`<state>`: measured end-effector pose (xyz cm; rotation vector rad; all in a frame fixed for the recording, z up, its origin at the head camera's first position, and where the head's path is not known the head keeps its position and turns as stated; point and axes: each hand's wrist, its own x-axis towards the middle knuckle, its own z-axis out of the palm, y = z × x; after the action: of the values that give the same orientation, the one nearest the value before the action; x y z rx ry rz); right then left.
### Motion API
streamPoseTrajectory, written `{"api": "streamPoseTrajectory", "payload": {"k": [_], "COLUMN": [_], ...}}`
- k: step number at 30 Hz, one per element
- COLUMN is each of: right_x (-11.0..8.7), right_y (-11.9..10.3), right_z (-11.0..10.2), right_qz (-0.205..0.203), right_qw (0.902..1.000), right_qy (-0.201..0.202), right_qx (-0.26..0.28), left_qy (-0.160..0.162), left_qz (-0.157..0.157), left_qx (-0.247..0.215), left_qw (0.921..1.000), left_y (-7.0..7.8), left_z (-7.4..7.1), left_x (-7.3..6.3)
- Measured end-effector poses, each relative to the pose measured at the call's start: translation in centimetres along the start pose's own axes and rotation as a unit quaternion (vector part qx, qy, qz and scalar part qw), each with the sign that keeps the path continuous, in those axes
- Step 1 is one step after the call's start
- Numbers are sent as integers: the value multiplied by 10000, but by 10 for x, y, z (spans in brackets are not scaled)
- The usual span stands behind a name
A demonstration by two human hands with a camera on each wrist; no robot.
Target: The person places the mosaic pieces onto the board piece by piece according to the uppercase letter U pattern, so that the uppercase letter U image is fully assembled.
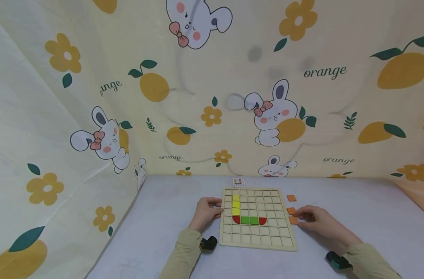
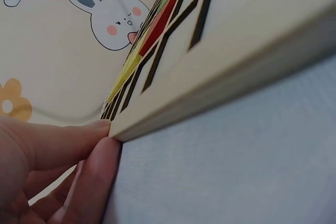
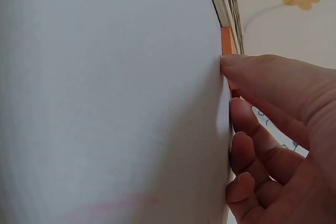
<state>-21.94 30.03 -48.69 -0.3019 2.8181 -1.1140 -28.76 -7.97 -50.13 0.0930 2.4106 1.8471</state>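
A wooden grid board [image 1: 267,236] lies on the table, holding yellow squares [image 1: 236,204], green squares [image 1: 249,220] and red rounded-corner pieces [image 1: 263,221] in an L-like row. My left hand [image 1: 207,211] pinches the board's left edge; in the left wrist view its fingertips [image 2: 100,129] meet at the rim. Right of the board lie orange square tiles [image 1: 291,198] in a column. At the nearest orange tile [image 1: 293,220], my right hand [image 1: 316,221] has thumb and index finger about its edges. In the right wrist view the thumb touches an orange tile [image 3: 227,40], the other fingers curled beside it.
Behind the board sits a small pattern card [image 1: 238,182] showing a coloured shape on a grid. A printed curtain [image 1: 212,143] hangs along the table's back and left side. Dark wrist cameras [image 1: 208,243] sit by both sleeves.
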Motion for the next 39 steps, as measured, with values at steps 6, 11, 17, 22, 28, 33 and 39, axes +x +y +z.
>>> {"api": "streamPoseTrajectory", "payload": {"k": [6,11,17,22,28,33,39], "right_x": [0,3,9,16,26,33,39], "right_y": [2,-2,-19,-31,-37,-43,-52], "right_z": [-3,-5,-5,-1,9,21,33], "right_qz": [218,172,-232,-588,-913,-1061,-637], "right_qw": [9997,9997,9994,9980,9956,9935,9954], "right_qy": [-67,-84,-72,-114,-73,-262,-465], "right_qx": [37,144,239,205,174,322,549], "left_qy": [27,40,76,130,160,149,105], "left_qz": [11,17,-26,-104,-84,-23,-24], "left_qx": [63,99,95,162,192,191,153], "left_qw": [10000,9999,9999,9997,9997,9997,9998], "left_y": [-2,-2,-2,-1,-2,-2,-3], "left_z": [2,1,1,1,3,2,2], "left_x": [1,1,1,2,3,3,3]}}
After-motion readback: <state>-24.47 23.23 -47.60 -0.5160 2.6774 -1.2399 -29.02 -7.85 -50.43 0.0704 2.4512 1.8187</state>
